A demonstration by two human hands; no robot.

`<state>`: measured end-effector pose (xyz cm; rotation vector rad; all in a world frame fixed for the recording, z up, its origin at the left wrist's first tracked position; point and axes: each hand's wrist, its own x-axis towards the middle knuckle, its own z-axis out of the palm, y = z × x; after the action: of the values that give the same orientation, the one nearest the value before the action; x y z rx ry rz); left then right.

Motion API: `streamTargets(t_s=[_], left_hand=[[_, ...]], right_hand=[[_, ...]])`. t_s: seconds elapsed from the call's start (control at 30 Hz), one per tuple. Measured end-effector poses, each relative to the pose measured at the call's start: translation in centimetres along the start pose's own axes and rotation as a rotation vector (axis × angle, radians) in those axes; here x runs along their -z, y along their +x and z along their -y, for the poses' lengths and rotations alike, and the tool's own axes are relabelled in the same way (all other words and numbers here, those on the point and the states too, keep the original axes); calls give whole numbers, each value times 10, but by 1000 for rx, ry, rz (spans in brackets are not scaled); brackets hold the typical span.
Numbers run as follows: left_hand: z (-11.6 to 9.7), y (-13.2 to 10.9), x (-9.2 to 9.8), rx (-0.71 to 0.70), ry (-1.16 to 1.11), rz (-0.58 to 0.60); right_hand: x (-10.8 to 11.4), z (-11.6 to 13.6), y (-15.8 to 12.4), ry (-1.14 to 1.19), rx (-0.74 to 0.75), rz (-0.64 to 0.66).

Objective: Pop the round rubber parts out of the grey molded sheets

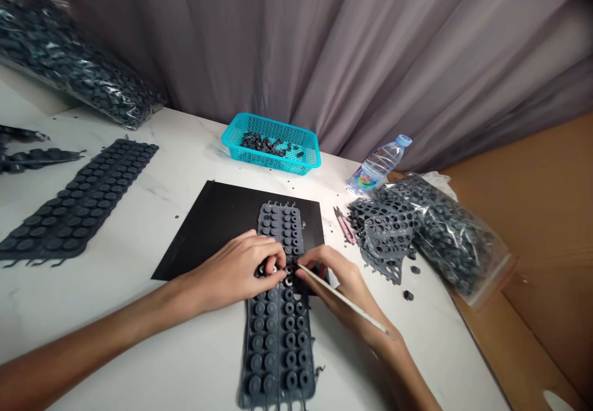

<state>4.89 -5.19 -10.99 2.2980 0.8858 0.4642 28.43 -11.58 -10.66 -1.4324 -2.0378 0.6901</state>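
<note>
A long grey rubber sheet [278, 330] of round moulded parts lies across a black mat [217, 219] on the white table. My left hand [236, 269] rests on the sheet's middle, fingers pinched on one small round part. My right hand [343, 284] is closed around a thin pale stick [343, 300] whose tip touches the sheet right beside the left fingertips.
A turquoise basket [273, 151] holding loose grey parts stands behind the mat. Another full rubber sheet [78, 201] lies at left. Emptied sheets [384, 225], a bag of parts [454, 244], pink clippers [345, 224] and a water bottle [377, 165] lie at right. A second bag [69, 65] sits at back left.
</note>
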Motion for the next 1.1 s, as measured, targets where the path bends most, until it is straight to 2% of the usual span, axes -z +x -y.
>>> streamTargets(t_s=[0.13,0.5,0.67,0.9,0.97,1.1], left_hand=[[5,2,-5,-8,35,-92],[16,5,-17,11,16,-103],[16,6,-18,12,-6,-108],[17,6,-18,13,-16,-112],[18,6,-18,18,-18,-104],[18,7,-17,31,-34,-80]], right_hand=[[-2,1,-1,-36,93,50],[-5,0,2,-99,124,38],[-12,-9,5,-306,197,2],[-26,-13,3,-637,374,-107],[-29,-12,1,-659,341,-107],[-37,-13,0,-645,183,-120]])
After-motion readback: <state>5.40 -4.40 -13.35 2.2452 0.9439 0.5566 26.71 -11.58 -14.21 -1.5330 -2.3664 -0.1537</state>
